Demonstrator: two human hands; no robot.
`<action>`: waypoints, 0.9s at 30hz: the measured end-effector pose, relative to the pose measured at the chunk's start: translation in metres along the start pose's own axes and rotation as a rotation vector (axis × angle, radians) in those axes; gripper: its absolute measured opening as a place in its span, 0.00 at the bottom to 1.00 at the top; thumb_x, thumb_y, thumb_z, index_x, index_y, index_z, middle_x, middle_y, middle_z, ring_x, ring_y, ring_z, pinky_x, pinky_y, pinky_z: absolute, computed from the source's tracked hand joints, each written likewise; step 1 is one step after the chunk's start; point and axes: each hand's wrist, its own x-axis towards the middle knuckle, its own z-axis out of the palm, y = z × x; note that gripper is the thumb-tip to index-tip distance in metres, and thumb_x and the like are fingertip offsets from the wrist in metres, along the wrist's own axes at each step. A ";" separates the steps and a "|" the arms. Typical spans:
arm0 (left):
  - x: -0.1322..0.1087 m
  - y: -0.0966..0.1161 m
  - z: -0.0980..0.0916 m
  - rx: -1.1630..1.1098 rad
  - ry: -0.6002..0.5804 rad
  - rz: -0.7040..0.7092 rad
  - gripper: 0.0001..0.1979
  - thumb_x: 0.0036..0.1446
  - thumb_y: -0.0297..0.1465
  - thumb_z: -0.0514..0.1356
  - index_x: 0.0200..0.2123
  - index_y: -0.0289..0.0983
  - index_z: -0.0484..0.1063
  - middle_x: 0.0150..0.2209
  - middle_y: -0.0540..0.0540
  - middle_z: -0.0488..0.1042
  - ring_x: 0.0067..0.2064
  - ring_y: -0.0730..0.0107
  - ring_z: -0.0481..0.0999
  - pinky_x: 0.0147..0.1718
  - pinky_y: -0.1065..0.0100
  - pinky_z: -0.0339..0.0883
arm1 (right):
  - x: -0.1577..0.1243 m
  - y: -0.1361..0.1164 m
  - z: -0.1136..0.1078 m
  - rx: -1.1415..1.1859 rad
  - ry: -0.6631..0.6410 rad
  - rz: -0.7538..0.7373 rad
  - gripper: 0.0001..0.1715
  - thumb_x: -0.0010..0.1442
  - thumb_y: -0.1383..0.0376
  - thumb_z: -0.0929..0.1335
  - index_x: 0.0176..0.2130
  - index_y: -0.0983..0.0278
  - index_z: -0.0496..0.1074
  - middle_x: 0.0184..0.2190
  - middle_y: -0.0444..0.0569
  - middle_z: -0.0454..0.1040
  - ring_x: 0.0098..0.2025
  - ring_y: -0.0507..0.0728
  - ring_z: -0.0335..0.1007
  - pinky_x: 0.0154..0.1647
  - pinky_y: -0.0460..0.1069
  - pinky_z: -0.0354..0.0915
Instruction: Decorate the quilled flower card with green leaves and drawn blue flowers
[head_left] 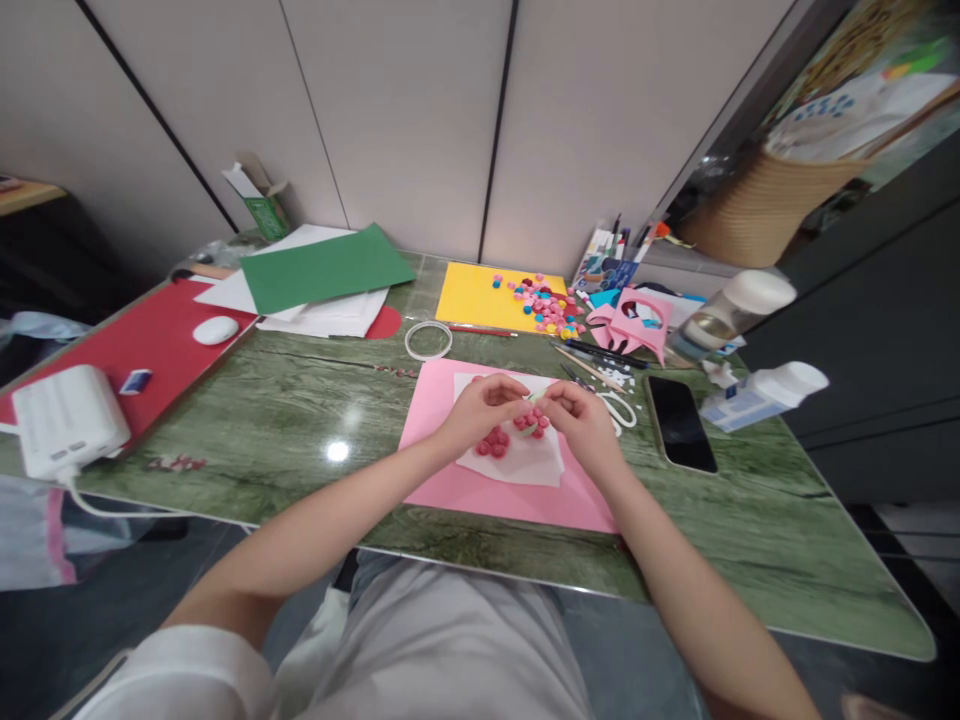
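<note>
My left hand (489,410) and my right hand (585,422) meet above a white sheet (514,475), fingertips closed together in a pinch. Between them is a small pale green strip (535,397), thin like paper; blur hides its exact shape. Just under the fingers, clusters of small pink-red rolled pieces (492,443) lie on the white sheet, and a pale green curved bit (529,432) shows among those on the right. The white sheet rests on a larger pink sheet (442,495).
Behind lie a yellow sheet (465,295) with many coloured pieces, a roll of tape (428,341) and a green sheet (322,268). Scissors (619,410), a phone (681,424) and two bottles (772,392) are at right. A white power bank (71,420) sits left.
</note>
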 end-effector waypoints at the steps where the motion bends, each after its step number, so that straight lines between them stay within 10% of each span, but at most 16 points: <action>1: 0.000 0.000 0.000 0.001 0.012 -0.007 0.13 0.42 0.34 0.67 0.30 0.34 0.70 0.28 0.48 0.73 0.30 0.73 0.73 0.32 0.70 0.65 | 0.000 -0.001 0.000 0.000 0.001 0.001 0.08 0.51 0.61 0.66 0.26 0.64 0.65 0.15 0.38 0.63 0.17 0.48 0.56 0.19 0.44 0.52; 27: -0.002 0.005 -0.001 -0.100 0.005 -0.150 0.07 0.41 0.32 0.65 0.22 0.34 0.73 0.23 0.49 0.70 0.27 0.75 0.70 0.31 0.71 0.64 | -0.004 -0.001 0.003 -0.086 -0.049 -0.037 0.06 0.51 0.63 0.67 0.29 0.64 0.65 0.15 0.37 0.60 0.18 0.48 0.55 0.21 0.43 0.50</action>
